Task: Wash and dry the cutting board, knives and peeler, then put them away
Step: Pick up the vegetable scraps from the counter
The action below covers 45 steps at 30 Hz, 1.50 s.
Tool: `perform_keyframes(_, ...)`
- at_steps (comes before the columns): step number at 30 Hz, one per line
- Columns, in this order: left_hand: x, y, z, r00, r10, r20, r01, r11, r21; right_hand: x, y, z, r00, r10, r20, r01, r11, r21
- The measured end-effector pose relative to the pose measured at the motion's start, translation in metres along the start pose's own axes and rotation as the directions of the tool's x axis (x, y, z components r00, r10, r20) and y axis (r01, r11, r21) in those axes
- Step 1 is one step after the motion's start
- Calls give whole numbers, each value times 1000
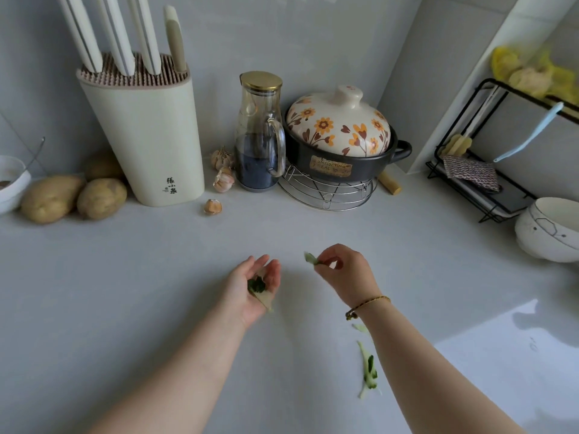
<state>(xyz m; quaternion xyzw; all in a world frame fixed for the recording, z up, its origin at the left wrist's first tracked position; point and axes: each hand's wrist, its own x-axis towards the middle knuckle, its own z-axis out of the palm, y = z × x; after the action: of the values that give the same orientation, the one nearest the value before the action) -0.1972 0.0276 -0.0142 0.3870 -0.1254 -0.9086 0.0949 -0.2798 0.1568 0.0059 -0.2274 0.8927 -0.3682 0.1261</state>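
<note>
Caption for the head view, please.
Right hand pinches a peel, left hand cups scraps; knives stand in the block.

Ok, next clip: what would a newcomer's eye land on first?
Centrally, the left hand cups dark green vegetable peelings while the right hand pinches a pale green peel strip. At the back stand a black clay pot with an orange-flowered cream lid and, further left, a tall cream knife block.
</note>
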Motion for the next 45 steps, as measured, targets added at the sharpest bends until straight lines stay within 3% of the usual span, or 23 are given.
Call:
perform_keyframes(4,3,-15,4,999,-38,28,37,998,41,-21,-25,16,976,-217,13,217,970,-110)
perform_keyframes(7,2,-26,6,994,-75,85,72,997,34,-25,-25,23,966,-256,20,255,947,-196)
perform_keyframes(10,-1,-31,13,996,-56,71,52,996,66,-28,-15,12,968,-241,-64,228,959,-172)
perform_keyframes(13,-4,-33,16,997,-55,48,51,995,81,-33,7,-14,978,-116,-171,92,985,-143)
perform_keyframes(16,-5,-32,13,995,-88,49,81,989,126,-44,42,-40,983,126,-133,-153,963,-222)
perform_keyframes(19,-7,-34,10,994,-75,75,63,986,152,-58,69,-50,926,366,-88,-376,888,-266)
perform_keyframes(22,-11,-32,9,994,-31,109,25,998,55,-64,76,-47,877,476,-74,-479,845,-239)
perform_keyframes(27,-21,-29,6,990,48,131,-25,985,-170,-68,74,-41,888,459,-40,-454,856,-249)
perform_keyframes(33,-29,-40,-6,994,-11,112,15,999,-33,-69,65,-37,938,346,-10,-339,914,-225)
perform_keyframes(38,-33,-44,-16,998,-4,59,1,999,52,-66,52,-28,967,235,98,-167,877,-451)
perform_keyframes(41,-36,-47,-21,999,3,45,-6,998,68,-62,48,-28,951,281,125,-188,854,-486)
perform_keyframes(45,-43,-57,-19,998,16,66,-18,999,30,-62,52,-29,937,320,142,-248,892,-379)
